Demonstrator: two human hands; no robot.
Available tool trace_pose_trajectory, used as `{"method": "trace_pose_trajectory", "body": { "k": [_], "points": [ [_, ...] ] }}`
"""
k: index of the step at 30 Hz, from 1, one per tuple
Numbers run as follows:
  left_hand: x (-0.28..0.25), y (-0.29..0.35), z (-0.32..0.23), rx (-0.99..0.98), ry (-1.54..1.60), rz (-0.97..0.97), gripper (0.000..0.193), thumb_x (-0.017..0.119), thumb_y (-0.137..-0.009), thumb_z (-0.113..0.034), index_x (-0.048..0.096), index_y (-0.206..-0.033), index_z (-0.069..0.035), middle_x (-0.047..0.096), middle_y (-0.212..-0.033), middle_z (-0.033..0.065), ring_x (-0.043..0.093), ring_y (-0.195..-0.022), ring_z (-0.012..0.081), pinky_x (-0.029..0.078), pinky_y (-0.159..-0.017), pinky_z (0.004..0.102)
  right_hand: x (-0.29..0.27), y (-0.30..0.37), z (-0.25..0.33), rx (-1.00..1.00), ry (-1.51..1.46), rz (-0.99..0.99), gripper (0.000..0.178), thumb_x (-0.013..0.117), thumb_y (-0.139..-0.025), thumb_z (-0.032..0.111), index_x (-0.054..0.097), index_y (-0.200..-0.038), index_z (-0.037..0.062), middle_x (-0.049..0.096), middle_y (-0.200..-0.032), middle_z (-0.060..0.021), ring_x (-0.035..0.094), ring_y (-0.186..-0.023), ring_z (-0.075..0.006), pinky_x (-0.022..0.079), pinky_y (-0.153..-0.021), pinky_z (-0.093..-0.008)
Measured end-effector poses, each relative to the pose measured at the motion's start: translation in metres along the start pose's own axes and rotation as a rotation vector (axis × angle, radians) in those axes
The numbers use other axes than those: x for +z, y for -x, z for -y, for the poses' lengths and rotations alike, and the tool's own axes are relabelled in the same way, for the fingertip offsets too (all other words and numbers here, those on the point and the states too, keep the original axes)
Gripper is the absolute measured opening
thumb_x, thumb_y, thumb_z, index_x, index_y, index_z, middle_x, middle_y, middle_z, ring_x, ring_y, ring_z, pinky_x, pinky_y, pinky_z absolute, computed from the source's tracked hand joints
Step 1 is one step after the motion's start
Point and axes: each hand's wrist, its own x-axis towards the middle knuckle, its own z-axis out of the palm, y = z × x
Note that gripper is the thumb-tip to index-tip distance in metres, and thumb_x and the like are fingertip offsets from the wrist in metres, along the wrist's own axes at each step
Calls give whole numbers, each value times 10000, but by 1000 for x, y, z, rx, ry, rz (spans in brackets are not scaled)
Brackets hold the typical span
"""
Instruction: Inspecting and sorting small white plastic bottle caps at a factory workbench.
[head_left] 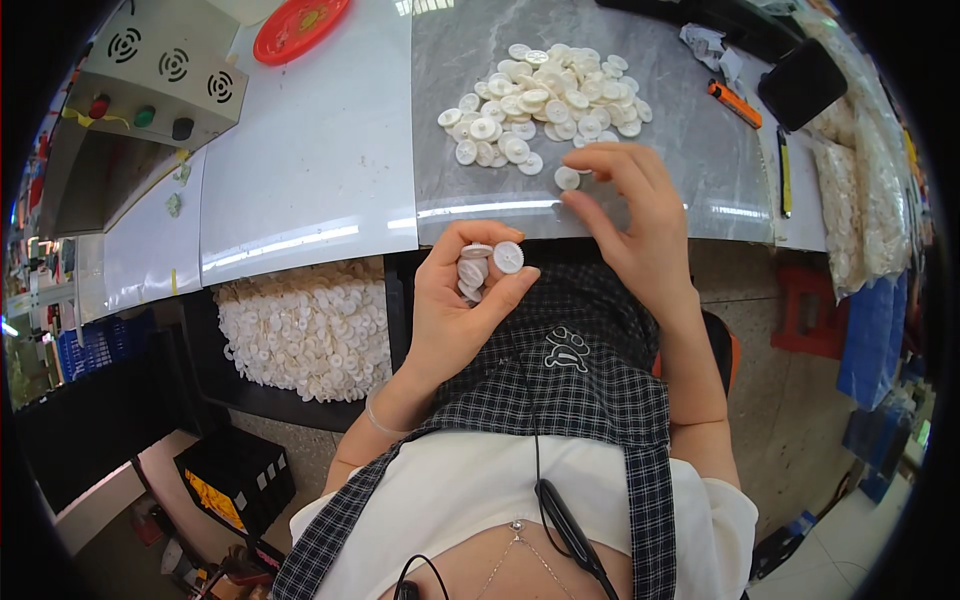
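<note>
My left hand (455, 300) is closed round several small white plastic gear wheels (471, 272). One more gear wheel (509, 257) stands up at its fingertips with its flat toothed face showing, the thumb against its lower edge. Over the grey table top, my right hand (637, 215) has a single white gear wheel (567, 178) between the tips of its thumb and curved forefinger. Just beyond that hand lies a loose heap of the same white gear wheels (545, 100).
Below the table edge at left, a black bin (290, 402) holds a mass of small white parts. A grey machine with buttons (150, 85) and a red plate (290, 30) are far left. An orange cutter (735, 104) and bagged parts (850, 210) lie at right.
</note>
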Motion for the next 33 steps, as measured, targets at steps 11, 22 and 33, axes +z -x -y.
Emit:
{"method": "trace_pose_trajectory", "body": {
  "k": [11,22,33],
  "points": [
    [-2,1,-2,-168,185,33,269,688,-852,16,562,-1087,-22,534,-781,-66,454,-641,-25,354,-560,141,7,-3,-11,-57,153,17,199,761,-751,59,682,-934,57,632,-874,-58,601,-826,-208,488,-702,-316],
    [-5,1,2,-310,539,113,281,670,-891,-34,527,-1133,-41,513,-758,-65,408,-555,-20,295,-465,152,8,9,12,-49,-194,-2,183,743,-776,1,673,-935,58,643,-861,-49,621,-787,-169,478,-662,-276],
    [-5,-4,9,-273,912,286,135,567,-975,-168,492,-1021,-65,514,-901,49,423,-596,37,293,-382,156,7,-5,-17,-125,236,-60,196,746,-766,42,684,-951,64,685,-952,-29,586,-798,-190,473,-715,-306]
  ]
}}
